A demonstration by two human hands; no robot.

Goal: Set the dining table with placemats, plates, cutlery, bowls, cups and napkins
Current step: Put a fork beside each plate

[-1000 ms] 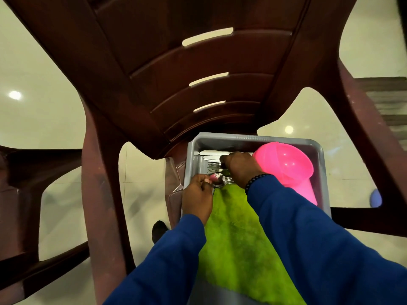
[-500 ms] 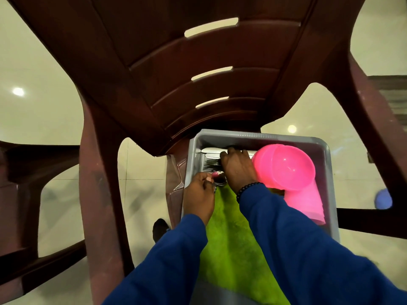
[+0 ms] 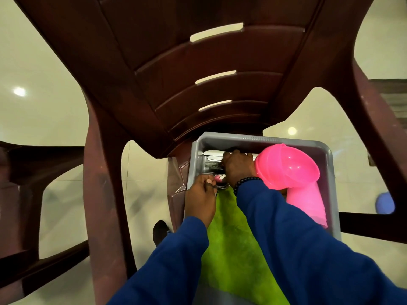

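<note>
I'm digging through the cutlery (image 3: 212, 165) at the far left corner of the grey tub (image 3: 330, 172), which is sitting on a brown plastic chair (image 3: 198, 73). Steel pieces, thin, stiff, likely slippery and light; best pinching them by the handles, not the bowls. My left hand (image 3: 201, 199) is pinching a spoon (image 3: 220, 178); my right hand (image 3: 239, 168) is curling down over the pile, can't tell if it's gripping any. Glossy pink bowls (image 3: 288, 170) are stacked just beside; fuzzy green cloth (image 3: 233, 249) lying under my sleeves.
</note>
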